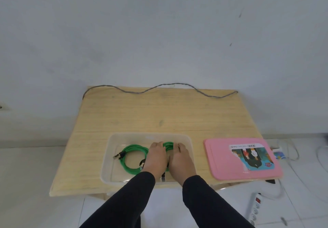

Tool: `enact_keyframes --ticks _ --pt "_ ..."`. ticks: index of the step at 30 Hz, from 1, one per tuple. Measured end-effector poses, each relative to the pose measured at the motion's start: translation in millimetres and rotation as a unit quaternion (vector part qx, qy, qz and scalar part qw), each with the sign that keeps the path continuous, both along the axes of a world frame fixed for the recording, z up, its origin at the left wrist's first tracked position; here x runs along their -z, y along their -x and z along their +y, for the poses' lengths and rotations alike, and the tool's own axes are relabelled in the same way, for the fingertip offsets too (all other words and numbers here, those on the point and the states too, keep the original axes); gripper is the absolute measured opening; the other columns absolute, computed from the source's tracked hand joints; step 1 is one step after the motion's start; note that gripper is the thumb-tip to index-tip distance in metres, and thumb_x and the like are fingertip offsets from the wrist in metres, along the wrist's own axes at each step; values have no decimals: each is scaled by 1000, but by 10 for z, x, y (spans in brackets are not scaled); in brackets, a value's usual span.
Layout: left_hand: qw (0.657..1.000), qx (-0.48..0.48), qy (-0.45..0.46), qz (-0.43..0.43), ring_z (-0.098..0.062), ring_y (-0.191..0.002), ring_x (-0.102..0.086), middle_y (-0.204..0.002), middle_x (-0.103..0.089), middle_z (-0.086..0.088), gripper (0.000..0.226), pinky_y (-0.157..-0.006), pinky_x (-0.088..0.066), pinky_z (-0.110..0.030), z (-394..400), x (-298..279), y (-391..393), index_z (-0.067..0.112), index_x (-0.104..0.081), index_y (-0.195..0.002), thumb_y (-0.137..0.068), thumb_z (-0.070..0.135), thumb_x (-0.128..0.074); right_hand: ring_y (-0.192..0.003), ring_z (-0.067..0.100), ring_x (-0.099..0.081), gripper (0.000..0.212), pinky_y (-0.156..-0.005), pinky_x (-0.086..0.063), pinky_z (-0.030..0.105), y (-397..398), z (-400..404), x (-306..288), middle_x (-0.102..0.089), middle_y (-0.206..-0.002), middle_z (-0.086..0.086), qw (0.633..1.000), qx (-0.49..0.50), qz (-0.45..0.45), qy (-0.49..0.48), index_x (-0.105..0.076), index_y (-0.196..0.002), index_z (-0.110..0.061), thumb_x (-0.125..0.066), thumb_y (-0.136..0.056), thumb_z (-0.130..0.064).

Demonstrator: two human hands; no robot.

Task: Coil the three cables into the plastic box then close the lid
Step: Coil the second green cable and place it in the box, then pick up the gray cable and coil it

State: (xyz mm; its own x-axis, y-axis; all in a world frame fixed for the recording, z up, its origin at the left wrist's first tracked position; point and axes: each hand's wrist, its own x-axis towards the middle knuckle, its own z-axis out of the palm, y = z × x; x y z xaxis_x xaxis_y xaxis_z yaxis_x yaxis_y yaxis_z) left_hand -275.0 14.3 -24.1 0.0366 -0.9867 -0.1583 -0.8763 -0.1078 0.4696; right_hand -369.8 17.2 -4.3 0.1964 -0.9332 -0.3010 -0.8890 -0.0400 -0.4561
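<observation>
A clear plastic box (pixel 113 142) sits at the near middle of the wooden table. One green cable (pixel 132 158) lies coiled in its left half, plugs pointing left. A second green coil (pixel 168 145) shows between my hands in the right half. My left hand (pixel 156 158) and my right hand (pixel 182 162) press down on it side by side, fingers curled over the loops. A grey cable (pixel 159 86) lies stretched in a wavy line along the table's far edge. The pink lid (pixel 221 156) lies flat to the right of the box.
The wooden table (pixel 142 114) stands against a pale wall. A white power strip (pixel 255 208) and white cords lie on the tiled floor at the right. The lid overhangs the table's right edge slightly.
</observation>
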Motion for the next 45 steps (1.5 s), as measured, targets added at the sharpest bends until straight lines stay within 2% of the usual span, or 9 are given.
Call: enact_keyframes --ticks 4,7,13,17,20,28,34,39,45 --pt "965 140 -45 -216 -33 -136 -27 -142 -41 -17 40 -111 -27 -39 113 -115 -39 4 -43 -131 -95 20 -43 -132 23 -33 47 -109 -30 26 38 76 -95 -35 -144 14 995 -62 43 61 -29 -138 0 -37 -93 -11" --pt "953 156 -15 -259 -32 -132 -32 -141 -38 -20 38 -107 -31 -38 119 -20 -98 2 -44 -128 -93 18 -45 -126 24 -39 39 -103 -34 27 84 134 -170 -44 -135 14 990 -86 43 98 -40 -131 0 -33 -94 -9" --pt "990 60 84 -94 -12 -95 -61 -105 -66 6 21 -80 -45 -17 269 -327 -303 20 -66 -100 -81 29 -63 -120 21 -48 37 -95 -43 26 121 176 -238 -52 -130 11 979 -112 9 171 -48 -128 -3 -36 -96 -18" --pt "980 62 146 -120 -27 -102 -57 -116 -61 -9 27 -87 -50 -34 201 -474 -667 6 -61 -112 -91 21 -50 -128 18 -41 42 -103 -36 28 -42 17 -444 -45 -139 7 972 -130 -13 194 -40 -135 -7 -35 -97 -24" --pt "974 -46 220 -33 -27 -101 -60 -113 -60 -11 31 -83 -54 -37 8 -680 -1025 7 -56 -118 -95 22 -41 -129 17 -38 43 -103 -36 28 -257 -204 -618 -42 -140 5 964 -159 -17 214 -38 -136 -9 -36 -97 -26" --pt "967 -172 187 9 -25 -116 -51 -129 -52 -10 34 -96 -43 -35 -524 -748 -2342 8 -49 -127 -96 19 -40 -125 17 -42 42 -101 -38 28 -1255 -989 -778 -43 -139 4 948 -214 -35 231 -38 -136 -9 -38 -97 -24" --pt "960 -215 146 99 -19 -120 -48 -133 -50 -5 35 -96 -33 -23 -919 -350 -3230 13 -47 -130 -98 23 -38 -117 20 -50 37 -94 -41 27 -2257 -1597 -516 -48 -133 5 949 -238 -49 200 -44 -131 -9 -41 -96 -18" --pt "953 -228 96 174 -17 -126 -45 -137 -50 -4 40 -100 -30 -21 -1226 60 -3598 16 -46 -134 -97 31 -42 -127 17 -42 40 -104 -34 25 -2892 -2013 -203 -43 -140 3 958 -233 -49 156 -40 -135 -10 -40 -96 -17" --pt "933 -249 89 245 -4 -108 -51 -126 -59 2 32 -92 -34 -15 -1494 339 -3669 18 -57 -124 -94 22 -50 -128 15 -41 41 -104 -32 23 -3275 -2274 122 -44 -140 2 960 -242 -43 137 -41 -135 -11 -43 -94 -13"
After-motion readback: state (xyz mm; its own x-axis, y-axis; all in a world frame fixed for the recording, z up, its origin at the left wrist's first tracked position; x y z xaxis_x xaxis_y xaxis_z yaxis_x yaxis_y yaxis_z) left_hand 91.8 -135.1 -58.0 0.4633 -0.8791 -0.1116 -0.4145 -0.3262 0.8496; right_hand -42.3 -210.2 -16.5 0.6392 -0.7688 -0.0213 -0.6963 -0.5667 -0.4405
